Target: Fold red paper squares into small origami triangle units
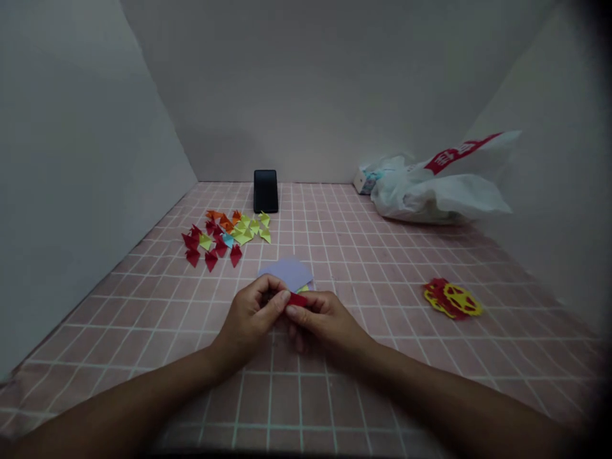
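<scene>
Between my two hands is a small piece of folded red paper, mostly covered by the fingers. My left hand is closed, pinching it between thumb and fingertips. From the other side my right hand grips the same paper, its thumb on the near face. Just beyond the hands lies a stack of coloured paper, pale purple on top, with a bit of yellow showing at its edge. Farther off to the left sits a group of folded paper birds in red, orange, yellow and blue.
A dark phone stands near the back wall. At the back right are a white plastic bag and a small box. Red and yellow cut-out pieces lie on the right of the pink checked tablecloth. Walls rise on three sides.
</scene>
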Demonstrator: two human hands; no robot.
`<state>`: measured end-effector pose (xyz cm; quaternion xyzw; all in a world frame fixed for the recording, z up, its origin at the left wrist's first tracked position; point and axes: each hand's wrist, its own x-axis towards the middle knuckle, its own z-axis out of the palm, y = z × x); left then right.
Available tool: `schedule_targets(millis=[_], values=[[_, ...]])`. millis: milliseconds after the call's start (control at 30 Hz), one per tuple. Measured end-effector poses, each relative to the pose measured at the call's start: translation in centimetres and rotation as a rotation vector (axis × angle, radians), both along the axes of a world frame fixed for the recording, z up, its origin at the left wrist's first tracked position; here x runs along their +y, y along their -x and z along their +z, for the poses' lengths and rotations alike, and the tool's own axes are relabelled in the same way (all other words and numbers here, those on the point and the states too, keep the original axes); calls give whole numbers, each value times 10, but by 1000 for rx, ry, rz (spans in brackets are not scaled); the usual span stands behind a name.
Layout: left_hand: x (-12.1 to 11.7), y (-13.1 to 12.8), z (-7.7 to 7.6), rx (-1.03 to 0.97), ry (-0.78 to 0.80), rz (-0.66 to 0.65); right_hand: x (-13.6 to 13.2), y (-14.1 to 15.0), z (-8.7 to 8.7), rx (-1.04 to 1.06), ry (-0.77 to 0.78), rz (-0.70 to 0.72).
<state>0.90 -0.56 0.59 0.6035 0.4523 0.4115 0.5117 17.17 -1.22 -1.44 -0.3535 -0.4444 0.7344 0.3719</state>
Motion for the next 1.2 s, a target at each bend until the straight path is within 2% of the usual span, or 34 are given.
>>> schedule_targets(millis=[167,333,567,800,967,1133,1200], values=[[-2,-2,2,72,-96,50,-2,5,0,-1,25,-51],[1,-1,2,88,-120,42,-6,5,-1,-145,-21,-64],[6,4,0,101,-159,-61,-2,-1,7,-209,-220,-120],[4,-2,-1,-47,-2,-101,-2,-4,9,-269,-331,-240],[5,0,0,-54,44,-98,-2,-3,8,-144,-275,-254],[7,4,4,152,-80,-68,-1,-1,10,-109,-258,-263],[7,4,5,170,-109,-87,-1,-1,10,-99,-237,-282]])
